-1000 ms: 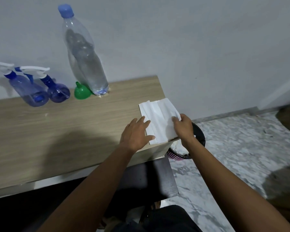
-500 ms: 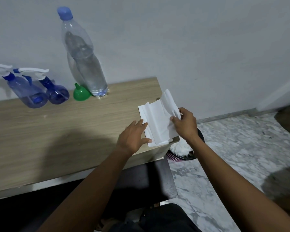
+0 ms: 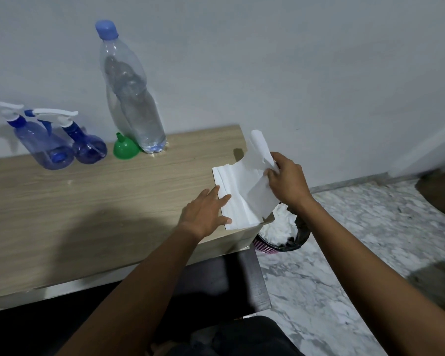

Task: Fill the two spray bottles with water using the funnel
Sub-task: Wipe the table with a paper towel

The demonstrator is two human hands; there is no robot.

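Pinching tissue [image 3: 242, 196] in right hand [image 3: 288, 186] fingers [image 3: 274, 172], funnel [image 3: 126, 149] well apart, seemingly mouth-down

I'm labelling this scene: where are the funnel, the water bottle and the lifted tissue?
funnel [image 3: 126, 150], head view, on its green cone.
water bottle [image 3: 134, 106], head view, middle of its clear body.
lifted tissue [image 3: 256, 173], head view, middle of the raised sheet.
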